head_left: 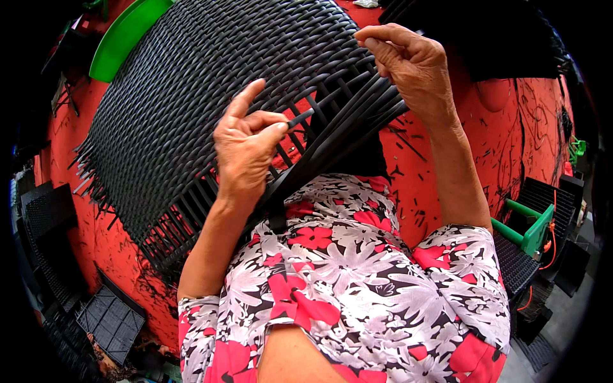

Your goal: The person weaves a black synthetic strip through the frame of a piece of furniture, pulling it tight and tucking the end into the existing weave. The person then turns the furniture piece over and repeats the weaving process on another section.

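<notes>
A large black woven wicker panel (211,76) lies tilted in front of me, tightly woven over most of its face. Along its near right side the ribs are open, and a bundle of loose black strips (345,127) runs beside them. My left hand (242,147) is over the panel's near part, thumb and fingers pinching a dark wicker strip (300,119), its index finger raised. At the panel's right edge, my right hand (412,67) is held up with thumb and fingertips pressed together. Whatever those fingertips hold is too small to make out.
The red floor covering (415,172) is strewn with black strip scraps. A green curved plastic piece (124,41) stands behind the panel at the far left. A green frame (527,226) and an orange cord (552,239) lie at right, beside dark woven pieces.
</notes>
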A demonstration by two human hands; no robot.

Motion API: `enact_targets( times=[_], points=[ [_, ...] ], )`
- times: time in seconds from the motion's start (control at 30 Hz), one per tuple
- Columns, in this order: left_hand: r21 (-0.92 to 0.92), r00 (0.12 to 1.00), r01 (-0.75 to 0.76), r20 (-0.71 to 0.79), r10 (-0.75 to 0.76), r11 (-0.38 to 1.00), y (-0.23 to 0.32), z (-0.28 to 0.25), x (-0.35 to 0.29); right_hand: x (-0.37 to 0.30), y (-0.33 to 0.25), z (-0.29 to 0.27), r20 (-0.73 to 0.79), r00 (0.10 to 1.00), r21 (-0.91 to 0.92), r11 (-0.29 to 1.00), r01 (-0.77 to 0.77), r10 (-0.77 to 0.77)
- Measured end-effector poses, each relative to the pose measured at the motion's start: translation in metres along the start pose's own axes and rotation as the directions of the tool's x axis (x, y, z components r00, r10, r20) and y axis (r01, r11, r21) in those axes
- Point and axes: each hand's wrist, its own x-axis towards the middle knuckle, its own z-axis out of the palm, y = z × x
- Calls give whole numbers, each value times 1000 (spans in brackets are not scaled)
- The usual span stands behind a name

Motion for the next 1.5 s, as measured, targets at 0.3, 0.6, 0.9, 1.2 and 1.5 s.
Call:
enact_targets(
  times=[0.3, 0.6, 0.9, 1.2, 1.5],
  points=[
    [175, 990, -138, 53, 130, 975, 9, -8, -12, -26, 4, 63, 545, 826, 284, 958, -20, -144],
    [551, 976, -212, 78, 203, 807, -34, -18, -14, -20, -10, 35, 373, 928, -155, 987, 35, 26],
    [798, 965, -249, 159, 207, 549, -38, -4, -6, -30, -5, 63, 581, 802, -357, 844, 401, -135],
    [84, 997, -72, -9, 73, 994, 8, -15, -34, -35, -7, 79, 376, 852, 159, 931, 328, -364],
    [487, 968, -140, -117, 223, 862, -33, -51, -49, -26, -26, 76, 520, 853, -101, 989, 107, -39]
  ],
)
